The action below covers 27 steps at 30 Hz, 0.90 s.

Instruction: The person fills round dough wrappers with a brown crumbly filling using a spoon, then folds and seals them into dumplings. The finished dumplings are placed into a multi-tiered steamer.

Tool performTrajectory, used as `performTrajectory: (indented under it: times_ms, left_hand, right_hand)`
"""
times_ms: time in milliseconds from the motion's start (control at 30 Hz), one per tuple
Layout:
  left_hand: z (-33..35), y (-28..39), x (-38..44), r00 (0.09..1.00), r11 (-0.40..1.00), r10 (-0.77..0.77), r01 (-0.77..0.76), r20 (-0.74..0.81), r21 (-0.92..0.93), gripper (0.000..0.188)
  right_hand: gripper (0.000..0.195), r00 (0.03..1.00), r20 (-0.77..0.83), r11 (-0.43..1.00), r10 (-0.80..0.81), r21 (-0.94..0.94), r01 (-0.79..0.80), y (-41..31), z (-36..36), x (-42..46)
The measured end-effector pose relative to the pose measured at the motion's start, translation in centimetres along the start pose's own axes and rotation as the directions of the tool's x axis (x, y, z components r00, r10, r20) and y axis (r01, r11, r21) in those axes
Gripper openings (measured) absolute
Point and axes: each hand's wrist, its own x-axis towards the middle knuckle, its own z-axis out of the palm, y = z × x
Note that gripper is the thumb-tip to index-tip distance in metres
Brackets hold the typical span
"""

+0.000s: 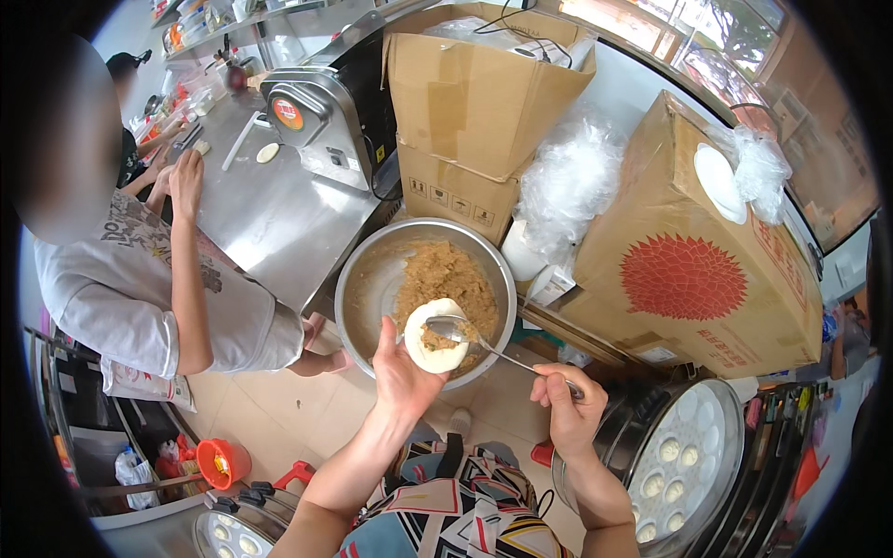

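On the palm of my left hand [403, 380] lies a round white dough wrapper [428, 356], above the near part of a large steel bowl [347, 328]. Brown minced filling [446, 275] covers much of the bowl's inside. A small heap of the same filling sits in the middle of the wrapper. My right hand [572, 404] is closed round the handle of a metal spoon [513, 360], and the spoon's bowl rests on or just over the filling on the wrapper.
At the left a person [188, 286] works with dough at a steel table [293, 237] bearing a steel machine [317, 125]. Cardboard boxes [481, 104] stand behind the bowl. A steamer tray [687, 488] with filled buns is at the right, another [234, 533] at the lower left.
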Motion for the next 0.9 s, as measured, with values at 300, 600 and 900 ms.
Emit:
performTrajectory:
  times_ms: [300,600,900]
  left_hand:
    - [-0.9,0.7,0.3,1.0,1.0,0.011,-0.011,-0.013,0.004,0.074]
    - [-1.4,1.7,0.8,1.0,0.999,0.005,-0.004,-0.031,0.038,0.073]
    - [-3.1,4.4,0.7,0.992,0.996,0.094,-0.092,-0.089,0.02,0.071]
  right_hand:
    - [0.021,0.999,0.03,1.0,-0.024,0.001,0.024,0.2,0.6,1.0]
    - [0.019,0.997,0.079,1.0,0.011,-0.029,-0.009,0.7,1.9,2.6]
    - [0.018,0.994,0.087,0.992,0.061,0.108,-0.07,4.0,0.4,3.7]
